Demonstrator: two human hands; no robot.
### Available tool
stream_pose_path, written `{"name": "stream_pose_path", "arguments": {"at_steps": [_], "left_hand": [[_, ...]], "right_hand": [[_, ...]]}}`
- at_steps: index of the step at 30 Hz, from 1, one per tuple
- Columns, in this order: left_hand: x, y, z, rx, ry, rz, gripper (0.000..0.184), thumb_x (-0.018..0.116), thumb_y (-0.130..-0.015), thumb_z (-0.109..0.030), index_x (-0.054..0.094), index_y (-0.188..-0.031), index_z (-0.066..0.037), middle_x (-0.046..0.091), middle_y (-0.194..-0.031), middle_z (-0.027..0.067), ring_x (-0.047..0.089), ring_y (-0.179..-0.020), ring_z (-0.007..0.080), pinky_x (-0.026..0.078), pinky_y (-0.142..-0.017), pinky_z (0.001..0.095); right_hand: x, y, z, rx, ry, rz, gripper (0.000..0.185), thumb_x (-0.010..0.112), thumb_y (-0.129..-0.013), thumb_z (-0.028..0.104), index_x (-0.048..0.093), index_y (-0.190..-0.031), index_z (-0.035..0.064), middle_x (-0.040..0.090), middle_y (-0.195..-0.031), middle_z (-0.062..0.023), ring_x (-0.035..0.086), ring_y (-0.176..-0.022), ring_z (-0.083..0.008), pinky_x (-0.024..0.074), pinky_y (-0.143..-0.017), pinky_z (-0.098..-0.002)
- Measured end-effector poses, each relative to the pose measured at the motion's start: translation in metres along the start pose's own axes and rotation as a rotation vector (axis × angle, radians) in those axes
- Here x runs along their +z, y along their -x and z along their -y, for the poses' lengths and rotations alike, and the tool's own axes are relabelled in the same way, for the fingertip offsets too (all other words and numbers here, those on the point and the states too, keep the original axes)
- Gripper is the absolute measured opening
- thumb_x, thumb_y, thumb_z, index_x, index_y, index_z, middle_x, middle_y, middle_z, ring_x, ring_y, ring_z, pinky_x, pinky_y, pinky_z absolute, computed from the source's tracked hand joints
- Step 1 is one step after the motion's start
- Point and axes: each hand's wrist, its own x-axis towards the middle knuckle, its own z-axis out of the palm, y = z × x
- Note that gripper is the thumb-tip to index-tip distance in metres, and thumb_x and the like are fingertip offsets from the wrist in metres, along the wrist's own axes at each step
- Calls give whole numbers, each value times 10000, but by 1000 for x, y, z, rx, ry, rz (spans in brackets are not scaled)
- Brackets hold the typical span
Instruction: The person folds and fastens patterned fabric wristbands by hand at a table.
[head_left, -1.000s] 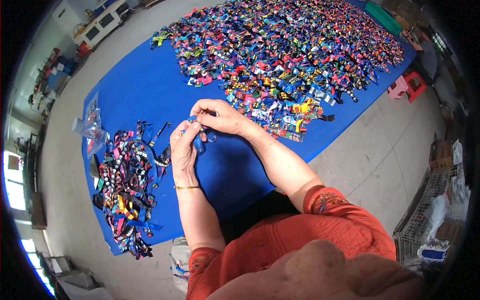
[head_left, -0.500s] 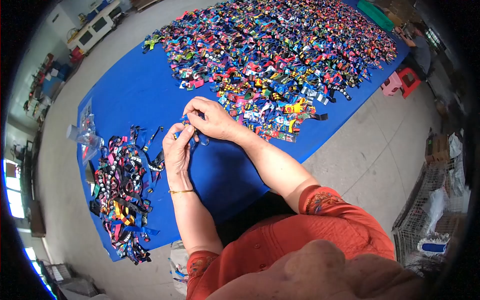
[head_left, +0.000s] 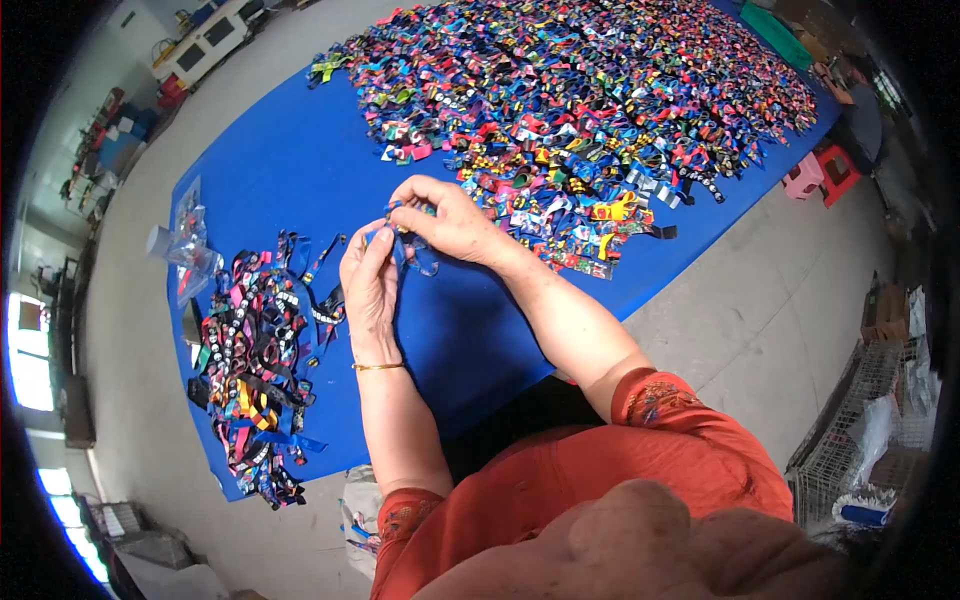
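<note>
My left hand is closed, pinching one part of a small blue printed ribbon strap. Meeting it at the fingertips, my right hand grips the same strap from the other side. A loop of the strap hangs below the fingers; the exact pinch point is partly hidden. Both hands are above the blue table surface. Left of them lies a tangled heap of long printed straps. Beyond the hands spreads a large mass of short, looped, multicoloured straps.
A clear plastic bottle lies at the table's left edge. Red stool and pink stool stand beyond the right edge. Wire cages are at the right, and a person is at the far right end.
The view has shifted slightly, so the table and heaps appear farther right. My fingers have shifted on the strap, and more of its loop shows below the right hand.
</note>
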Motion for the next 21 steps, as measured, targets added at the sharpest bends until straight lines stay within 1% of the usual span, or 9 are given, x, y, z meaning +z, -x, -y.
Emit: {"name": "stream_pose_path", "arguments": {"at_steps": [2,4,6,8,10,11,12,16,21], "left_hand": [[-8,-1,2,-28,70,35,202,600,-1016,-162,631,-1094,21,707,-976,94,690,-793,151,604,-718,317],[-6,-2,1,-62,106,-15,196,587,-1026,-169,635,-1088,10,705,-954,79,685,-760,140,613,-694,324],[-15,-5,6,-44,105,-6,144,604,-1018,-156,640,-1061,-24,701,-966,53,664,-816,103,557,-744,248],[-24,-6,8,-11,94,30,101,629,-1004,-150,639,-1029,-53,686,-943,13,630,-804,70,508,-725,209],[-15,-6,8,32,-4,-76,16,638,-987,-114,630,-983,-100,643,-878,-40,577,-722,34,462,-655,181],[-18,-8,9,45,5,-81,6,633,-986,-98,627,-982,-98,648,-881,-35,583,-724,36,472,-663,182],[-14,-7,8,57,14,-84,14,627,-984,-82,624,-981,-95,652,-885,-31,589,-726,38,483,-671,183],[-9,-6,7,177,34,-72,23,583,-996,-60,602,-1003,-48,689,-960,53,666,-835,123,557,-799,274],[6,0,7,244,27,-84,34,567,-1006,-55,581,-976,-51,694,-961,78,677,-833,158,548,-813,279]], "right_hand": [[1,0,1,-17,-2,-41,150,676,-954,141,651,-1046,25,685,-922,-15,624,-876,-85,514,-780,-268],[-2,-3,-5,-63,0,-40,150,674,-961,139,649,-1057,26,686,-929,-13,623,-893,-83,511,-801,-266],[-2,-5,-7,-69,2,-38,151,674,-964,142,648,-1058,26,683,-933,-11,623,-898,-81,510,-805,-266],[-2,-4,-7,-30,24,-35,163,684,-960,157,649,-1053,28,679,-930,-3,618,-893,-77,508,-800,-263],[-1,-5,-11,-2,-6,-12,169,688,-961,175,647,-1045,34,671,-918,5,611,-871,-69,505,-783,-255],[-1,-5,-12,26,-11,-10,172,687,-965,192,644,-1036,41,659,-900,15,600,-844,-58,500,-762,-241],[2,-5,-12,14,-74,-37,179,704,-933,177,647,-981,15,679,-842,-31,624,-748,-84,520,-677,-264],[5,-8,-25,17,-180,-44,162,663,-975,185,635,-976,26,673,-839,-25,621,-740,-78,503,-670,-239],[9,-6,-20,70,-383,-89,136,649,-990,171,624,-961,41,668,-837,-9,619,-731,-69,496,-655,-236]]}}
